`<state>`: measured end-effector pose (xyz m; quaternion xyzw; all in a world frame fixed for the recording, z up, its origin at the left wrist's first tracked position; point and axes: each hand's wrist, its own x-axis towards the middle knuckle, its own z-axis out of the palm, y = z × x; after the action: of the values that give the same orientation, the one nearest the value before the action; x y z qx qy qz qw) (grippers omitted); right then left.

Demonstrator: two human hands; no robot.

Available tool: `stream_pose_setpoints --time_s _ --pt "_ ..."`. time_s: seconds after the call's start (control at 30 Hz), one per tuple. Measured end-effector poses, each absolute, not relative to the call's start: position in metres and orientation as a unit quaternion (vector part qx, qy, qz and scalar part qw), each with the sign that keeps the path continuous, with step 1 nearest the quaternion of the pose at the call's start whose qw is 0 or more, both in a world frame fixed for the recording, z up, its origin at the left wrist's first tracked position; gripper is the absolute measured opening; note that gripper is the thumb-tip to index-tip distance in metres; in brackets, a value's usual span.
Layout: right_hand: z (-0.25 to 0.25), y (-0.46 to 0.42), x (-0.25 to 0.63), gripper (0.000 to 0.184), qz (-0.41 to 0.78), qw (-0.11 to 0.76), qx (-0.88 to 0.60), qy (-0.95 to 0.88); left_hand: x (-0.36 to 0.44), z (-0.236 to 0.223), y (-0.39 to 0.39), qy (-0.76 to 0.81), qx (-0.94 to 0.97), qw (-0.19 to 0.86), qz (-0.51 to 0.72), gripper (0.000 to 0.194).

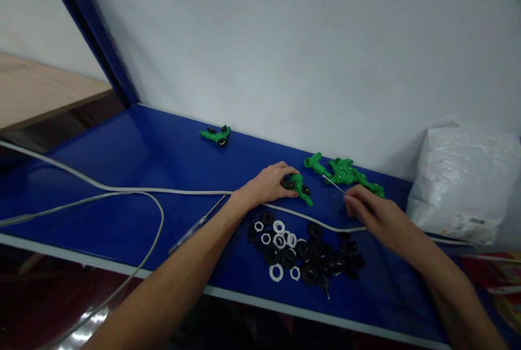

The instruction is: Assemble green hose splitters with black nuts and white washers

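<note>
Our left fingers (288,170) grip a green hose splitter (300,186), our right fingers (355,202) a thin metal tool (334,184). Right of them, a plastic bag (464,173) bears an unreadable label (472,224); nearer us runs white cable (309,220).

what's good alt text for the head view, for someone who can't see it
A person's left hand grips a green fitting with black parts at a blue table, while the right hand holds a slim silvery tool. Nearer the camera lie black and white rings; more green fittings and a plastic bag sit near the wall.
</note>
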<state>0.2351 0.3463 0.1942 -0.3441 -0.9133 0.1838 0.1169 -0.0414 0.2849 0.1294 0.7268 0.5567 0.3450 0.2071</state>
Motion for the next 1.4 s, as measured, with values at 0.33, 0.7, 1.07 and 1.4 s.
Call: stream_pose_setpoints --time_s 0.33,0.7,1.07,1.4 --pt "0.154 0.322 0.255 0.034 0.334 0.366 -0.436 -0.751 -0.036 0.136 0.279 0.512 0.721 0.275 0.378 0.044" --pt "0.141 0.326 0.265 0.045 0.122 0.349 -0.478 -0.797 -0.034 0.139 0.283 0.567 0.689 0.270 0.361 0.042" --pt "0.142 0.322 0.278 0.038 0.055 0.218 -0.448 -0.865 -0.035 0.142 0.279 0.550 0.673 0.308 0.386 0.025" --pt "0.186 0.317 0.241 0.035 0.076 0.237 -0.408 -0.878 -0.032 0.141 0.281 0.538 0.651 0.324 0.426 0.027"
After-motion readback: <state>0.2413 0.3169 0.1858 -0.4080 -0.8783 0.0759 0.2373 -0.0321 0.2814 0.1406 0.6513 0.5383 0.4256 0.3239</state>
